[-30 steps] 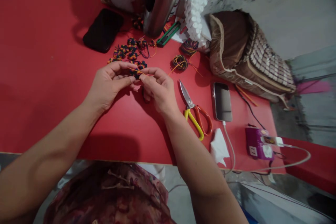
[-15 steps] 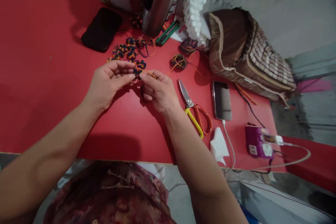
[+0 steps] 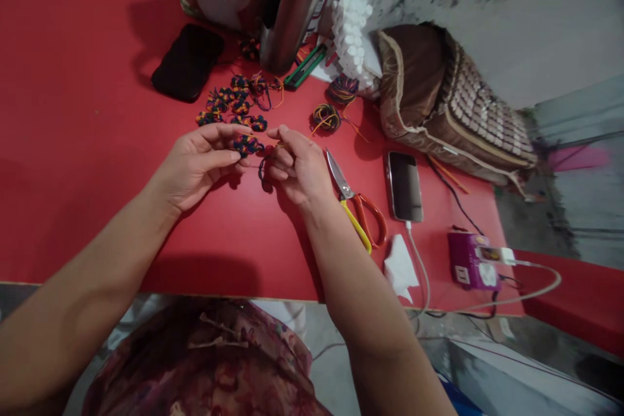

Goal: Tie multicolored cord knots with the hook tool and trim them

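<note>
A small braided cord piece (image 3: pixel 247 145) in dark blue, orange and red sits at the fingertips of my left hand (image 3: pixel 188 166), pinched between thumb and fingers. To its right, my right hand (image 3: pixel 302 166) is closed, with curled fingers around the loose cord ends (image 3: pixel 263 175) that run from the piece; some dark ends dangle below. Just beyond the hands lie several similar knotted pieces (image 3: pixel 219 101) on the red table. Scissors (image 3: pixel 351 195) with one yellow and one red handle rest beside my right wrist.
Two coiled cord bundles (image 3: pixel 325 118) lie past my right hand. Behind are a green cutter (image 3: pixel 305 67), a metal cylinder (image 3: pixel 297 10) and a black pouch (image 3: pixel 188 62). A charging phone (image 3: pixel 404 186), a crumpled tissue (image 3: pixel 400 268), a purple power box (image 3: pixel 470 260) and a brown bag (image 3: pixel 439 91) occupy the right.
My right fingers have drawn back from the braided piece to the right, pulling on the cord ends. My left hand keeps its pinch, and more of the piece shows. The view has shifted slightly.
</note>
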Motion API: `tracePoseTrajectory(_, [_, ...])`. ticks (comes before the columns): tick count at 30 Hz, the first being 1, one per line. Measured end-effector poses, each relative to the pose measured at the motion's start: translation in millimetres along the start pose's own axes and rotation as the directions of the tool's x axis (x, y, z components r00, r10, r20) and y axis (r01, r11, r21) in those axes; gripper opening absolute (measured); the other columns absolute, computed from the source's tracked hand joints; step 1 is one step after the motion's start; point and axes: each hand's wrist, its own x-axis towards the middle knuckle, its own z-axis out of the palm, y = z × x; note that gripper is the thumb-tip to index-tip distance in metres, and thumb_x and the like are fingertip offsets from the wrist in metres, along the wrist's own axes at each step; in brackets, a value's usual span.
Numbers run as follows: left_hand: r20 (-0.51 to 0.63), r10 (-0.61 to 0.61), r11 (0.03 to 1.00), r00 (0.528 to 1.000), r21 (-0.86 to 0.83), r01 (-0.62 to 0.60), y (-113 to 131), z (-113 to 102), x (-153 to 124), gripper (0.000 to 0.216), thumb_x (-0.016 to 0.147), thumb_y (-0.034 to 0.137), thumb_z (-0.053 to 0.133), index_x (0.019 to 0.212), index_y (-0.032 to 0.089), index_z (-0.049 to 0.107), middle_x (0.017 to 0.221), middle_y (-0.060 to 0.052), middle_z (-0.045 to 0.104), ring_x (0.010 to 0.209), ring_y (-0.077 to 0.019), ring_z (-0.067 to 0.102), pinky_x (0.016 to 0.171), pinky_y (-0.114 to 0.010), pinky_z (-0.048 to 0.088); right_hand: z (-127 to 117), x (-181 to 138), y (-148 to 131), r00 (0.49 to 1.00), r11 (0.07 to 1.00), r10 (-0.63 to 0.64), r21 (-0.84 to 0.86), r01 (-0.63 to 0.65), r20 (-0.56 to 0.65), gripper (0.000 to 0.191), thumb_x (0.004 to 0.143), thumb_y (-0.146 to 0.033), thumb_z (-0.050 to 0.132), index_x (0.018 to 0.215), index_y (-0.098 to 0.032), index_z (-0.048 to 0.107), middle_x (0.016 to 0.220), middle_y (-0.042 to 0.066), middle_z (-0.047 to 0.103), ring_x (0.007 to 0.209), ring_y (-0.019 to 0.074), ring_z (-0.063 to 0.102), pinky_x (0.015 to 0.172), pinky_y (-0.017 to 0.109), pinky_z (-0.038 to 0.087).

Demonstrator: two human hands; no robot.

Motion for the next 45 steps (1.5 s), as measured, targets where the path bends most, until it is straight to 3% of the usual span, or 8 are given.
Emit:
tracePoseTrajectory(5, [-0.004, 0.016, 1.000, 1.000, -0.026, -0.017, -1, -2, -1, 0.050, 0.062, -0.001, 0.095, 0.108, 0.019, 0.091, 0.091, 0.000, 0.082, 0.076, -0.0181, 0.083, 0.065, -0.028, 0.072, -1, 2, -4, 0.999, 0.996, 0.012, 0.094, -0.008, -0.039, 0.031, 0.113, -0.020, 0.066, 0.084, -0.018, 0.074, 0.045, -0.015, 0.034, 0.042, 0.0047, 0.019, 0.042, 0.017, 0.021])
tracePoseTrajectory(11, [-0.069, 0.089, 0.994, 0.994, 0.067, -0.084, -6, -1, -2, 0.040, 0.069, 0.002, 0.095, 0.105, 0.017, 0.087, 0.100, -0.006, 0.088, 0.096, -0.0240, 0.088, 0.087, -0.035, 0.075, -14, 9, -15, 0.989, 0.981, -0.056, 0.175, 0.080, -0.138, 0.032, 0.113, -0.018, 0.059, 0.083, -0.021, 0.068, 0.047, -0.015, 0.029, 0.042, 0.0061, 0.014, 0.043, 0.017, 0.020])
tracePoseTrajectory(17, [0.041, -0.041, 0.992, 0.998, -0.120, 0.046, -3, -5, -2, 0.023, 0.094, 0.020, 0.084, 0.114, 0.013, 0.091, 0.124, -0.017, 0.090, 0.118, -0.0303, 0.087, 0.112, -0.048, 0.071, -26, 17, -10, 0.977, 0.978, -0.142, 0.129, 0.163, -0.157, 0.020, 0.106, -0.024, 0.069, 0.086, -0.024, 0.066, 0.049, -0.016, 0.026, 0.043, 0.0069, 0.014, 0.045, 0.020, 0.021])
tracePoseTrajectory(21, [0.039, -0.121, 0.970, 0.992, -0.210, 0.127, 0, -8, 1, 0.039, 0.111, 0.035, 0.062, 0.117, 0.009, 0.091, 0.143, -0.024, 0.085, 0.133, -0.0361, 0.083, 0.120, -0.055, 0.067, -26, 17, -1, 0.958, 0.964, -0.253, 0.049, 0.262, -0.135, 0.012, 0.096, -0.028, 0.079, 0.089, -0.023, 0.071, 0.049, -0.017, 0.031, 0.044, 0.0056, 0.017, 0.045, 0.020, 0.022])
tracePoseTrajectory(25, [0.050, -0.153, 0.951, 0.987, -0.265, 0.161, 0, -10, 3, 0.046, 0.115, 0.036, 0.054, 0.120, 0.006, 0.088, 0.150, -0.026, 0.081, 0.145, -0.0401, 0.077, 0.129, -0.059, 0.061, -22, 12, 7, 0.942, 0.940, -0.336, -0.054, 0.336, 0.001, 0.027, 0.081, -0.037, 0.094, 0.095, -0.024, 0.075, 0.049, -0.017, 0.038, 0.043, 0.0052, 0.022, 0.043, 0.022, 0.024])
tracePoseTrajectory(29, [0.031, -0.151, 0.954, 0.988, -0.256, 0.154, -3, -11, 6, 0.038, 0.115, 0.033, 0.059, 0.118, 0.011, 0.089, 0.147, -0.022, 0.084, 0.144, -0.0344, 0.079, 0.125, -0.051, 0.065, -16, 2, 9, 0.947, 0.935, -0.288, -0.172, 0.311, 0.145, 0.029, 0.084, -0.035, 0.092, 0.106, -0.025, 0.077, 0.050, -0.017, 0.046, 0.040, 0.0067, 0.028, 0.042, 0.024, 0.027])
tracePoseTrajectory(35, [0.013, -0.146, 0.965, 0.989, -0.219, 0.146, -7, -9, 7, 0.027, 0.103, 0.005, 0.069, 0.111, 0.014, 0.093, 0.125, -0.015, 0.090, 0.107, -0.0216, 0.088, 0.097, -0.032, 0.074, -11, -7, 9, 0.937, 0.866, -0.186, -0.401, 0.299, 0.296, 0.028, 0.089, -0.034, 0.091, 0.115, -0.026, 0.082, 0.058, -0.012, 0.056, 0.051, 0.0097, 0.042, 0.054, 0.027, 0.032])
tracePoseTrajectory(45, [0.000, -0.151, 0.977, 0.988, -0.150, 0.150, -6, -9, 5, 0.031, 0.094, -0.002, 0.077, 0.115, 0.016, 0.093, 0.122, -0.013, 0.090, 0.104, -0.0199, 0.087, 0.096, -0.031, 0.074, -11, -9, 11, 0.913, 0.769, -0.212, -0.517, 0.376, 0.349, 0.022, 0.095, -0.033, 0.085, 0.116, -0.026, 0.085, 0.063, -0.010, 0.053, 0.057, 0.0119, 0.035, 0.059, 0.030, 0.024])
